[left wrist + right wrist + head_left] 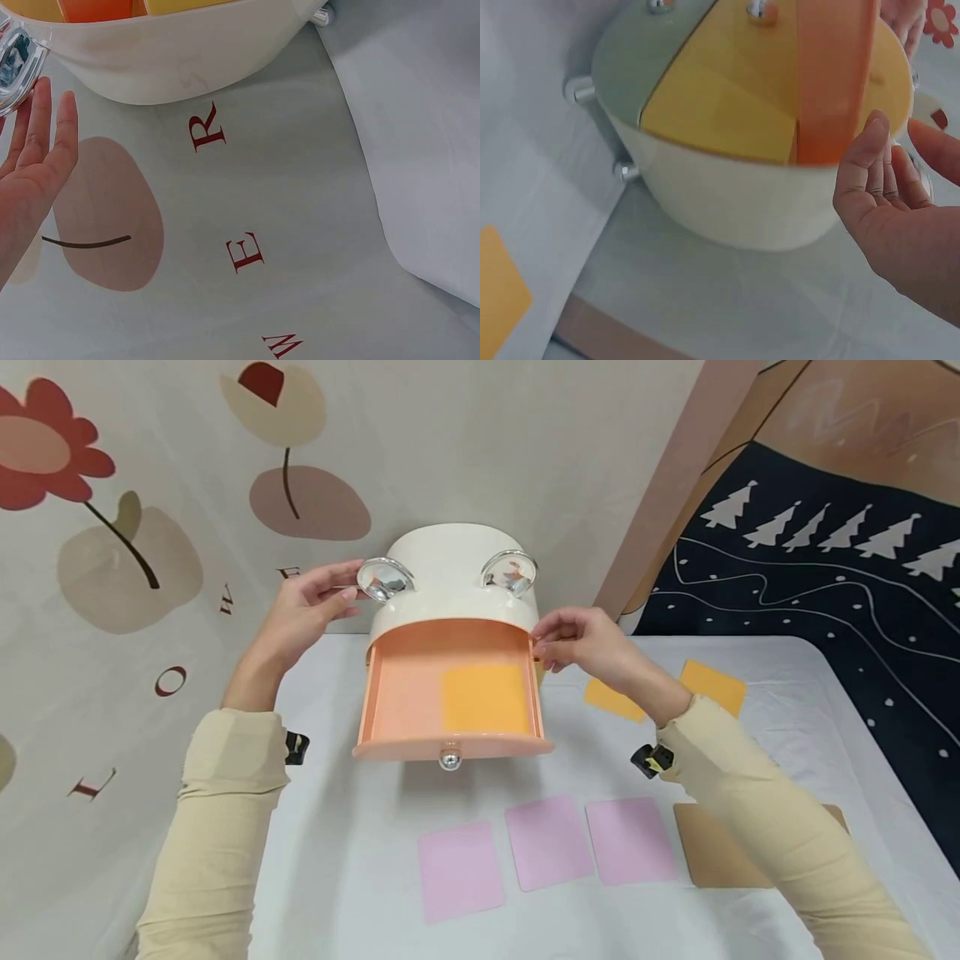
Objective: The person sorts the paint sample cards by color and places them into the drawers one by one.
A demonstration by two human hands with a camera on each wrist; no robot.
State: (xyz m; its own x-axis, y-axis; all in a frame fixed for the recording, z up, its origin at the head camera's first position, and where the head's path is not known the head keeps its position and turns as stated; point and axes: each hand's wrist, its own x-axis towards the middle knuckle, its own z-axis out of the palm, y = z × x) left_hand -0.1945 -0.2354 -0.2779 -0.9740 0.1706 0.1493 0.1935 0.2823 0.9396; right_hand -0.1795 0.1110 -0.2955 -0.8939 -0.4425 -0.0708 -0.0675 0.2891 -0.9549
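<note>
A small white drawer cabinet point(457, 547) has two round, silver-rimmed discs on top. Its peach drawer point(405, 693) is pulled out and holds an orange-yellow card point(487, 702) on its right side. My left hand point(300, 606) is at the left disc point(385, 580), fingers mostly straight. Beside the drawer's right wall is my right hand point(592, 647), its fingers loosely bent. In the right wrist view nothing shows between that hand's thumb and fingers point(862, 161). Also in that view are a yellow drawer point(720, 97) and a grey-green drawer point(652, 52).
Three pink cards point(551, 843) lie on the white tabletop point(337, 860) in front of the cabinet. Brown cards point(720, 852) are under the right forearm, with orange-yellow cards point(716, 687) farther back. A printed cloth wall point(450, 443) stands behind the cabinet.
</note>
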